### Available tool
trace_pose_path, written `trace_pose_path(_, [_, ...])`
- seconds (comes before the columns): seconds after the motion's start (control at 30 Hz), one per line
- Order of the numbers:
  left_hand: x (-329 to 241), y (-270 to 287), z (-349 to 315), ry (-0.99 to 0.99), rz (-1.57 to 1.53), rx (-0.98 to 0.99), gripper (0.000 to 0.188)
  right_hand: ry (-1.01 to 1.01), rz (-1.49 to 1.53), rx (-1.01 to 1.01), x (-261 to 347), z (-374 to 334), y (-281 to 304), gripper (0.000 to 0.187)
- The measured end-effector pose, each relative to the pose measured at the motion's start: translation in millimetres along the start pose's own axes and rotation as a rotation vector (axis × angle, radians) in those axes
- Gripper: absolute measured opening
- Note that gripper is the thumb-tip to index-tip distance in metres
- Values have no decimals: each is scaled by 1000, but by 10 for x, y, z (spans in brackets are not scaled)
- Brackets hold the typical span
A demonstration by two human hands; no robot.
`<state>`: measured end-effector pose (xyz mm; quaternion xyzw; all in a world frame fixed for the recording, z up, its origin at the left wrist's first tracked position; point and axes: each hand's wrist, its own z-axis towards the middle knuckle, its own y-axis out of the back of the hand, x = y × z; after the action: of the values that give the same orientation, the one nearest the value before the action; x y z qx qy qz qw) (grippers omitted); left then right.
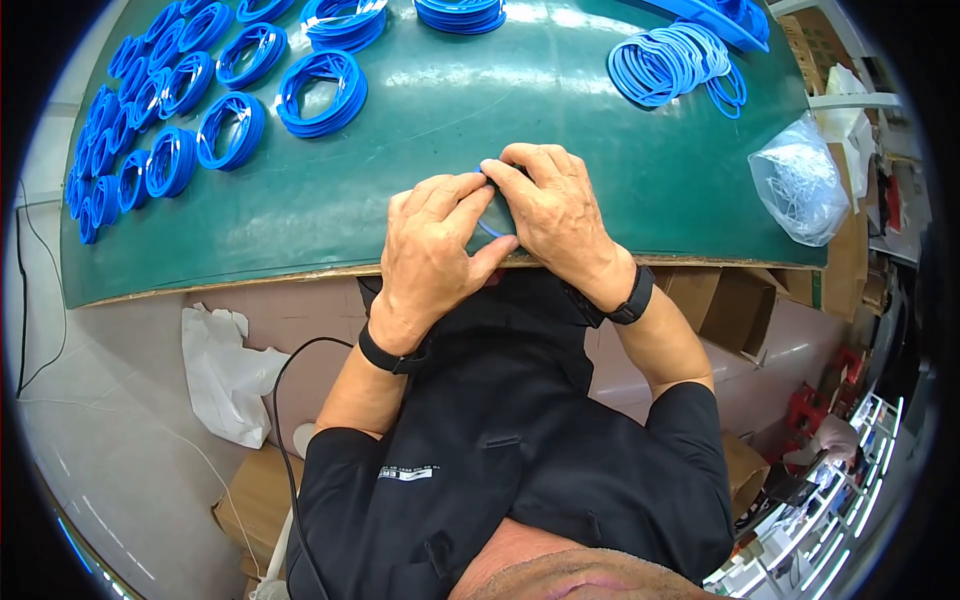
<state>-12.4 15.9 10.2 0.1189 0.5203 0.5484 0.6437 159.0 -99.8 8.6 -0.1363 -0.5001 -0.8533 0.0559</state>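
At the near edge of the green table, my left hand (430,240) and my right hand (560,210) are close together. The fingers of both are pinched round a thin blue loop (488,230). Only a short curved piece of it shows between the hands; the rest is hidden behind the fingers. Farther right lies a fanned-out row of loose blue loops (665,65). Many round bundles of similar blue loops (322,93) stand in rows on the left and far side, several with white ties round them.
A blue tray (715,22) with more blue pieces is at the far right. A clear plastic bag of thin white strips (800,180) sits at the table's right end. Open cardboard boxes (735,310) are below the table edge (690,262). A white sheet (228,375) hangs at lower left.
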Motion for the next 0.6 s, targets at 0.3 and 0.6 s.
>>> trace_pose_path(0.3, [-8,15,2,34,31,1,61,-23,-4,7,13,5,-11,39])
trace_pose_path(0.6, [-10,10,5,39,17,1,60,-16,-6,-12,11,-11,-23,38])
